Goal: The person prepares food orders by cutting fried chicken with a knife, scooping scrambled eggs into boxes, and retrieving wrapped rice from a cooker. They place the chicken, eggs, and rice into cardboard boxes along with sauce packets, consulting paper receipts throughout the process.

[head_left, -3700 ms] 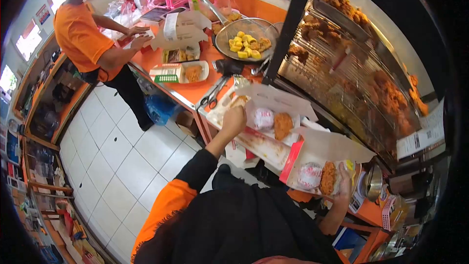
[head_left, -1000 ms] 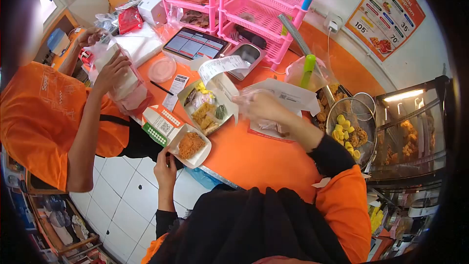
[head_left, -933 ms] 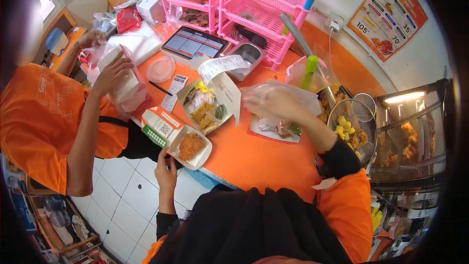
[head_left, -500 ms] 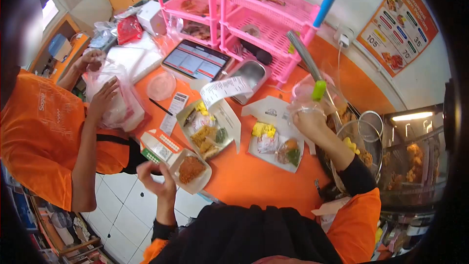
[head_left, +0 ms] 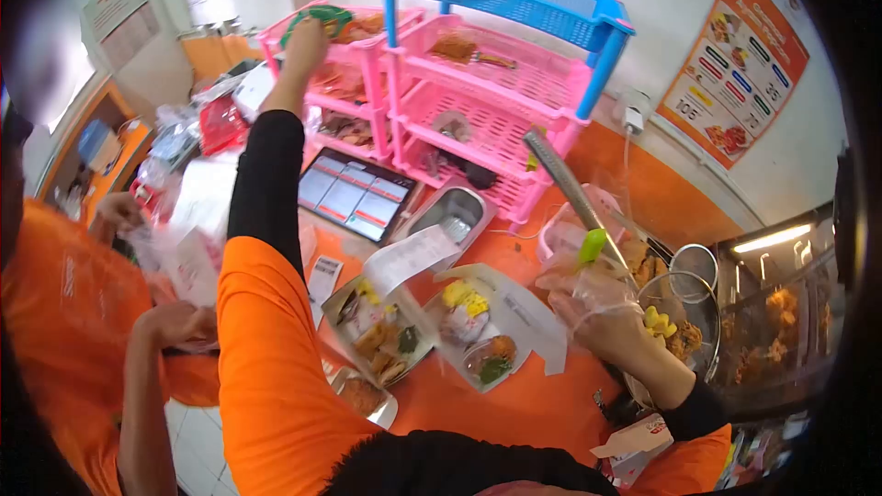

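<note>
My left hand [head_left: 308, 41] reaches to the top tray of the pink rack [head_left: 397, 101], right at a green packet [head_left: 328, 13]; its fingertips are hidden. In a clear plastic glove, my right hand [head_left: 597, 308] hovers beside the right open food box [head_left: 542, 335], fingers apart and nothing visibly held. That box contains yellow scrambled-looking food [head_left: 466, 297], a wrapped white bundle [head_left: 462, 324] and a clear cup with greens [head_left: 490, 360]. The left box [head_left: 424, 349] holds fried pieces and greens. Near my left sleeve, a smaller box contains a brown fried piece [head_left: 361, 395].
A co-worker's hands [head_left: 179, 323] handle a plastic bag at left. A tablet [head_left: 354, 193], a metal container [head_left: 459, 211] and a curling receipt [head_left: 409, 260] sit behind the boxes. At right are a metal tool with a green handle part [head_left: 591, 246] and wire strainers [head_left: 694, 271].
My left hand has gone from beside the small box up to the rack's top tray. My right hand has lowered slightly, its fingers spreading. The view has shifted.
</note>
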Demonstrator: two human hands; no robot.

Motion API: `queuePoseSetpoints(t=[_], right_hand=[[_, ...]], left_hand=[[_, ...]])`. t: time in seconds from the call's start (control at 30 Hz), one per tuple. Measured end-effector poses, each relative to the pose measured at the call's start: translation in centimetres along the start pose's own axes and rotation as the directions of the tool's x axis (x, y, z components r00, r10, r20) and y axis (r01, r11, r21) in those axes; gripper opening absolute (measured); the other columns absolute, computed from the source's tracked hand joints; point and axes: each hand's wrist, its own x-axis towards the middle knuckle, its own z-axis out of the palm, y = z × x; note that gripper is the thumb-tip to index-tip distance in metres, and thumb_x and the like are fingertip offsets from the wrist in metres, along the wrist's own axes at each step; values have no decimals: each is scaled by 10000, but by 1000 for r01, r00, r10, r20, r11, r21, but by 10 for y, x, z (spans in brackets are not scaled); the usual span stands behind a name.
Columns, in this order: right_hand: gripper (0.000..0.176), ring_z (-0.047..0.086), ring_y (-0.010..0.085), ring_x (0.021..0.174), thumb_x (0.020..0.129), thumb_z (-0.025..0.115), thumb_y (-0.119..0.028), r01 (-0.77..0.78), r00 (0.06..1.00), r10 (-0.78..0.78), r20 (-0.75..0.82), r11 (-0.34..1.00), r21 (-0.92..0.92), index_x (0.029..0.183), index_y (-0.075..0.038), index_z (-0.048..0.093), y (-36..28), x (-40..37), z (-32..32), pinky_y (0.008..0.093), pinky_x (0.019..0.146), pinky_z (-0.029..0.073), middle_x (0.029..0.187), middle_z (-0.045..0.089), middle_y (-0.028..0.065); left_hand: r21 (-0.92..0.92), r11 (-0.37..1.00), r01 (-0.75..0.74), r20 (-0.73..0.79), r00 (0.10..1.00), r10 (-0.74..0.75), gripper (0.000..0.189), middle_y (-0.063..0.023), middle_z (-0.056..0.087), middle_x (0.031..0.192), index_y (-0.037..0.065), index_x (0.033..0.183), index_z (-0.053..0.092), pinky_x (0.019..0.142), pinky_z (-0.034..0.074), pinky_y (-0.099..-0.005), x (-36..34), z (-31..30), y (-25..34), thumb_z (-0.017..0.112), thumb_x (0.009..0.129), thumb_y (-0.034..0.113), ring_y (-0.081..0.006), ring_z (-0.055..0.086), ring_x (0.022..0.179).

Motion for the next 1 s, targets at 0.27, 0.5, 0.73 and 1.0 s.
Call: queuePoseSetpoints(t=[0.27, 0.5, 0.73, 1.0], right_hand=[[190, 585, 242, 618, 889, 563, -206, -245, 946, 264, 189, 962, -117, 1017, -124, 678, -1, -32, -44, 361, 534, 459, 703, 613, 69], [163, 590, 222, 654, 875, 577, -139, -620, 781, 592, 202, 773, 131, 1008, -155, 669, 2, -66, -56, 339, 587, 478, 822, 651, 59], [117, 584, 157, 663, 853, 611, -99, -646, 740, 662, 122, 647, 405, 950, -43, 647, -21, -87, -58, 290, 592, 459, 894, 663, 71], [167, 591, 183, 752, 874, 617, -154, -598, 801, 583, 134, 784, 164, 911, 6, 649, -68, -83, -72, 290, 703, 462, 832, 629, 96]], left_hand=[[222, 944, 243, 436, 842, -318, 552, -182, 570, 1218, 73, 1155, 618, 952, 413, -447, 53, 58, -41, 400, 875, 496, -343, 535, 1149], [188, 845, 500, 218, 818, -532, 481, -193, 605, 1143, 60, 1112, 627, 890, 452, -441, 27, 13, -9, 475, 860, 440, -349, 581, 1063], [-24, 921, 389, -127, 912, -389, 384, -135, 684, 846, 70, 977, 660, 732, 490, -407, -63, -85, 41, 599, 820, 415, -300, 657, 814], [-320, 724, 612, 198, 790, -580, 112, -68, 639, 765, -27, 875, 617, 648, 441, -236, -240, -295, 187, 640, 818, 67, -74, 577, 732]])
